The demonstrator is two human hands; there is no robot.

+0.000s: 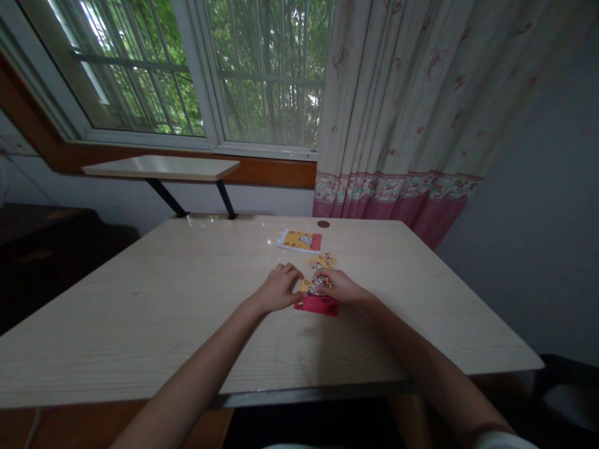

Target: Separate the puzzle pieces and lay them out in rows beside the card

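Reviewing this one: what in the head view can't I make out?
All in the head view:
- Part of the red-and-yellow picture: covered by the left hand and right hand.
- Whether either hand grips anything: fingertips too small and blurred.
- Fine print on the card behind: too small.
- The rest of the white sleeve: cut off by the bottom edge.

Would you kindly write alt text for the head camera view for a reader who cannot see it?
A person's left hand and right hand touch a yellow-and-red picture on a pale table; yellow pieces and a printed sheet lie beyond, below a window.
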